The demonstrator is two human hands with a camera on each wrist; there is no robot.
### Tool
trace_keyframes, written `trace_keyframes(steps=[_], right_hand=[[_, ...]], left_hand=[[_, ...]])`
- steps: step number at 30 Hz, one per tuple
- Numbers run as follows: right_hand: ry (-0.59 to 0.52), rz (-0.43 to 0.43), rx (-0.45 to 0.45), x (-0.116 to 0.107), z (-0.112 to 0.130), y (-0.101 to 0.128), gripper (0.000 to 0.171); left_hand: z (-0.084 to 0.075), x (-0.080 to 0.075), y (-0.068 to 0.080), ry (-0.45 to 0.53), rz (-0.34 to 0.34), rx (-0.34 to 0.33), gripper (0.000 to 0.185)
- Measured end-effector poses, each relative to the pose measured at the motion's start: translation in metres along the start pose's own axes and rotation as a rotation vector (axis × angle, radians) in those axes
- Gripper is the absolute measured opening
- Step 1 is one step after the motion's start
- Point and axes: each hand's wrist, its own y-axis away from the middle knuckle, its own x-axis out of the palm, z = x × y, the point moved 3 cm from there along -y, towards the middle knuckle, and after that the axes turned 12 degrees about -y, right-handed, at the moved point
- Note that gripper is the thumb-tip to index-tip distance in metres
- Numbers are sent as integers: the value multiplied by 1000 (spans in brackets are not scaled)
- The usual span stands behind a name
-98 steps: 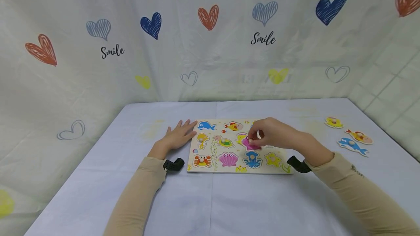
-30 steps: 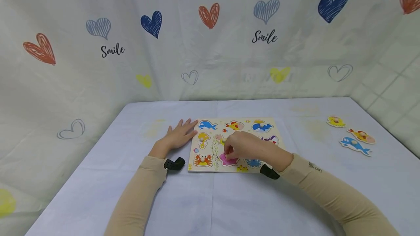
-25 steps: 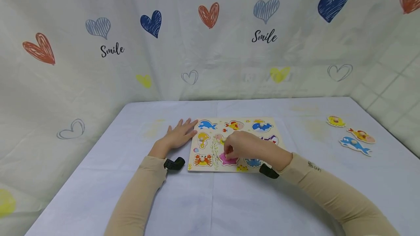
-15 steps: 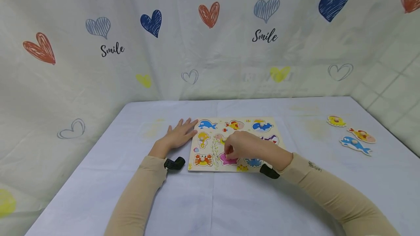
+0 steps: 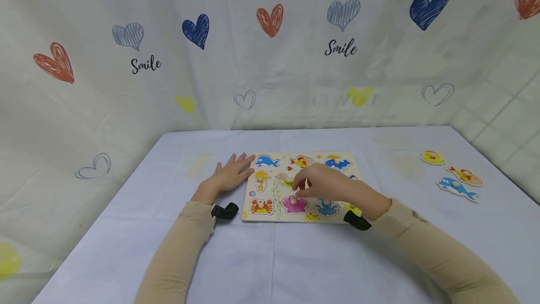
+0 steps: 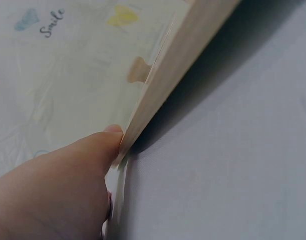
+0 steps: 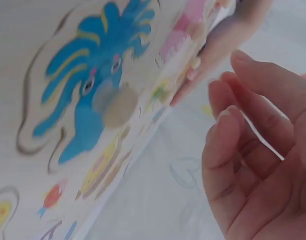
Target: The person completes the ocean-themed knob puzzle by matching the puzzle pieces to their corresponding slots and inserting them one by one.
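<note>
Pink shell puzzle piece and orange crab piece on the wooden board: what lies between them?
In the head view, only a printed green seaweed strip on the wooden puzzle board separates the orange crab piece from the pink shell piece; no other piece.

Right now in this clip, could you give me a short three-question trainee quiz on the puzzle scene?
1. True or false: the right hand grips the pink shell piece.
2. What does the left hand touch? A) the puzzle board's left edge B) the crab piece C) a loose piece
3. How many loose pieces lie on the table to the right of the board?

Key:
1. False: it hovers open above the shell.
2. A
3. Three
</note>
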Motion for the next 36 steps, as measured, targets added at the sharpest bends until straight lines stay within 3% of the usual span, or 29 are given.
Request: trace_keyframes(steps=[7,11,16,28,36], right_hand=[[-124,-134,-103,-27,-12,22,8],[-106,-272,-116,-45,-27,39,9],[-59,-388,-26,-68,-52,61,11],[10,-528,191,-115,-111,110,26],[-23,-600,344,-140,-152,134,39]], left_hand=[[-1,-1,0,-5,0,-5,64],[-1,0,0,-7,3,-6,64],[-2,-1,0,-6,0,-3,65],[-2,-2,2,-4,-3,5,64],[1,1,1,0,3,-1,64]])
